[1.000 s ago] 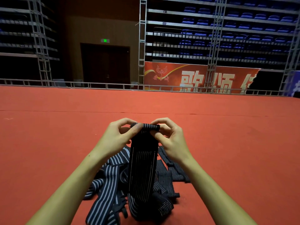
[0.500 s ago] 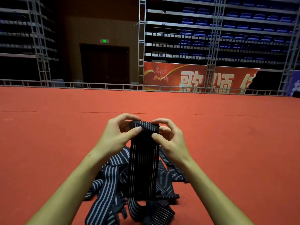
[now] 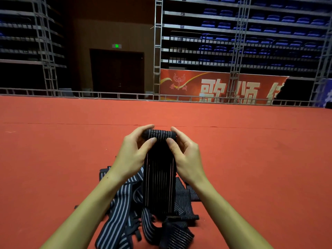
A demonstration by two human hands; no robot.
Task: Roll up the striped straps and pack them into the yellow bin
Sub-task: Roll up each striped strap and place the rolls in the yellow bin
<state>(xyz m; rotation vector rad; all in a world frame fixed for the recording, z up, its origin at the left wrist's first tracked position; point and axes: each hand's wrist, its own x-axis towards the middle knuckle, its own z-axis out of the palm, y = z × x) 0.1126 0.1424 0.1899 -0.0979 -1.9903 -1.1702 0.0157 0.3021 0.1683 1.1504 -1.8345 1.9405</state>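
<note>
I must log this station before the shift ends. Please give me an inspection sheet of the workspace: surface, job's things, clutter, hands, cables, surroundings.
Surface: red carpet floor, a thin seam line runs across it beyond the hands.
Job's things: held strap, its top end wound into a small roll, the rest hanging down; pile of striped straps loose on the carpet below. Yellow bin: not in view.
Clutter: nothing seen.
Hands: left hand and right hand each grip one end of the roll, thumbs on its near face.
Cables: nothing seen.
Surroundings: metal railing, red banner, dark double door, blue seats, scaffold frames.
</note>
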